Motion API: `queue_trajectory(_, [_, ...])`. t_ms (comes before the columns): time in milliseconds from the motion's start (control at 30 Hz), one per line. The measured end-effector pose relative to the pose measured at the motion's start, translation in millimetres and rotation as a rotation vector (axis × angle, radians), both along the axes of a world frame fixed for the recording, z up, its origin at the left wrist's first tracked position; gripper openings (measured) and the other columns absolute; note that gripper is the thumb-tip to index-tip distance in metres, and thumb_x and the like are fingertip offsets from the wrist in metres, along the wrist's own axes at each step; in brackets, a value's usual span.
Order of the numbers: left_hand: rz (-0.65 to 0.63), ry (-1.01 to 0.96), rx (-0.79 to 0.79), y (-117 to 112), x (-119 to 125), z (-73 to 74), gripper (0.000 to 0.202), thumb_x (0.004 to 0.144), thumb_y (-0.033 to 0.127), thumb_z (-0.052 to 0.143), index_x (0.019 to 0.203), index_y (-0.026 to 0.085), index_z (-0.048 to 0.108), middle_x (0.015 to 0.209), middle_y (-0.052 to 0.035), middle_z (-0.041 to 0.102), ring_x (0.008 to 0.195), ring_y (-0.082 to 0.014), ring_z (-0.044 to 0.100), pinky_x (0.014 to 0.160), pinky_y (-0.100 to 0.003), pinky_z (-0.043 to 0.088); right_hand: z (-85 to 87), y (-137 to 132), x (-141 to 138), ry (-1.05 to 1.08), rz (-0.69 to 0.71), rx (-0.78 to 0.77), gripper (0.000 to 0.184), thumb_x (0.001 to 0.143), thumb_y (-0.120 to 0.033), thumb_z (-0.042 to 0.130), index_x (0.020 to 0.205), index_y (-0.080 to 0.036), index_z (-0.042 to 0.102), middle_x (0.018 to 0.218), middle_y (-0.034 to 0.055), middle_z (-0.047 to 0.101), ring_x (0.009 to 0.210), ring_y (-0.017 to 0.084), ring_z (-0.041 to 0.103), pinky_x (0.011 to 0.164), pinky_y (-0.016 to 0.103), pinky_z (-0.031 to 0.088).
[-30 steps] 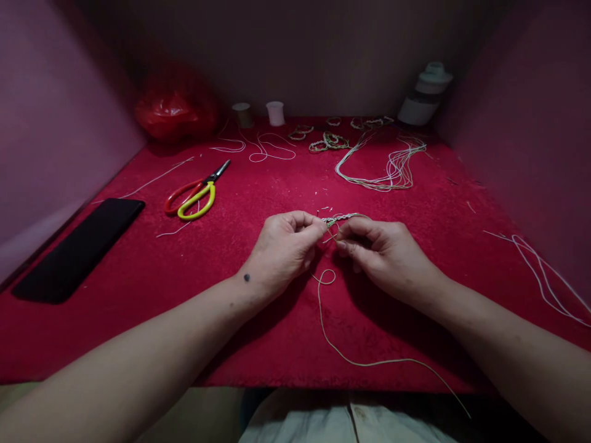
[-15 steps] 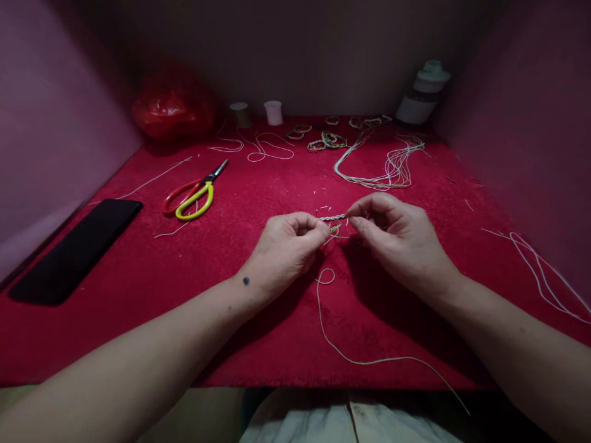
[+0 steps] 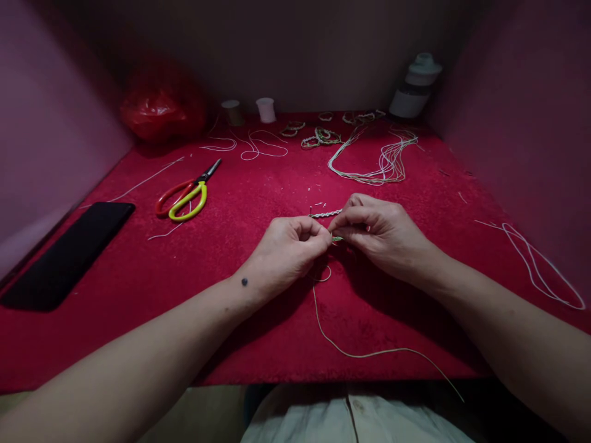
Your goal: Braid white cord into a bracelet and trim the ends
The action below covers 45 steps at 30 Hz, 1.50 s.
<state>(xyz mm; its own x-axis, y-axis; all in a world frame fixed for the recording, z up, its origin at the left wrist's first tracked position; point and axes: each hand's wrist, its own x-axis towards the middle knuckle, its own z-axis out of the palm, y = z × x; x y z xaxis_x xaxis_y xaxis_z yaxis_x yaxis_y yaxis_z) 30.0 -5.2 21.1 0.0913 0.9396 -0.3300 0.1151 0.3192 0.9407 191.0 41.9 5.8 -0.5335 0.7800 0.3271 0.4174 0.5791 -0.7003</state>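
Observation:
My left hand (image 3: 289,252) and my right hand (image 3: 381,234) meet over the middle of the red table (image 3: 138,277). Both pinch a short braided cord piece (image 3: 325,214), pale with a green bit at the join. The fingers of each hand are closed on it. A long pale cord (image 3: 351,351) trails from under my hands toward the table's near edge, with a small loop just below my left thumb.
Red-and-yellow scissors (image 3: 187,194) lie at left, a black flat case (image 3: 64,258) farther left. A bundle of cords (image 3: 373,163), finished braided loops (image 3: 318,136), two small spools (image 3: 249,111), a red bag (image 3: 159,111) and a white container (image 3: 413,86) sit at the back. Loose cords (image 3: 530,264) lie right.
My right hand has moved back left and closer to my left hand, shortening the visible braid between them. The view has shifted slightly.

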Motion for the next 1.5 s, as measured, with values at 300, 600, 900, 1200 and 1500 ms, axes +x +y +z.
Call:
queue_trajectory(300, [0.083, -0.021, 0.003, -0.1, 0.2, -0.8, 0.017, 0.079, 0.016, 0.061, 0.063, 0.015, 0.052, 0.039, 0.0084, 0.041, 0.032, -0.0007, 0.031, 0.032, -0.013, 0.020, 1.9, -13.5, -2.2, 0.213, -0.238, 0.234, 0.011, 0.086, -0.010, 0.057, 0.086, -0.015, 0.067, 0.078, 0.0024, 0.064, 0.071, 0.012, 0.057, 0.065, 0.026, 0.044])
queue_trajectory(600, [0.154, -0.096, 0.062, 2.5, -2.4, -3.8, 0.015, 0.082, 0.022, 0.060, 0.068, 0.016, 0.055, 0.039, 0.0083, 0.040, 0.033, -0.0040, 0.032, 0.032, -0.016, 0.022, -3.5, -26.9, -8.4, 0.145, -0.204, 0.029, 0.007, 0.084, -0.014, 0.059, 0.086, -0.014, 0.065, 0.072, 0.0031, 0.066, 0.058, 0.010, 0.057, 0.053, 0.024, 0.044])
queue_trajectory(900, [0.108, -0.093, 0.103, 1.7, -3.7, -7.4, 0.014, 0.081, 0.022, 0.059, 0.069, 0.016, 0.058, 0.040, 0.0077, 0.043, 0.033, -0.0038, 0.034, 0.032, -0.015, 0.024, 0.9, -25.0, -18.7, 0.398, -0.182, -0.687, 0.008, 0.083, -0.020, 0.059, 0.083, -0.017, 0.051, 0.051, -0.0050, 0.057, 0.036, 0.010, 0.051, 0.034, 0.020, 0.040])
queue_trajectory(1200, [0.063, -0.156, 0.064, 3.5, -5.6, -11.4, 0.019, 0.084, 0.029, 0.058, 0.069, 0.017, 0.055, 0.047, 0.0060, 0.047, 0.034, -0.0042, 0.035, 0.033, -0.018, 0.023, -0.8, -20.5, -17.0, 0.352, -0.188, -0.576, 0.010, 0.080, -0.018, 0.059, 0.071, -0.013, 0.061, 0.051, -0.0063, 0.048, 0.039, 0.003, 0.035, 0.040, 0.020, 0.028])
queue_trajectory(1500, [0.036, -0.227, 0.012, 5.6, -8.1, -10.3, 0.028, 0.082, 0.029, 0.061, 0.060, 0.018, 0.047, 0.045, 0.0072, 0.039, 0.033, -0.0042, 0.031, 0.032, -0.018, 0.020, -3.9, -19.6, -17.7, 0.287, -0.179, -0.472, 0.010, 0.077, -0.019, 0.061, 0.070, -0.013, 0.062, 0.068, 0.0027, 0.061, 0.064, 0.011, 0.051, 0.059, 0.024, 0.041])
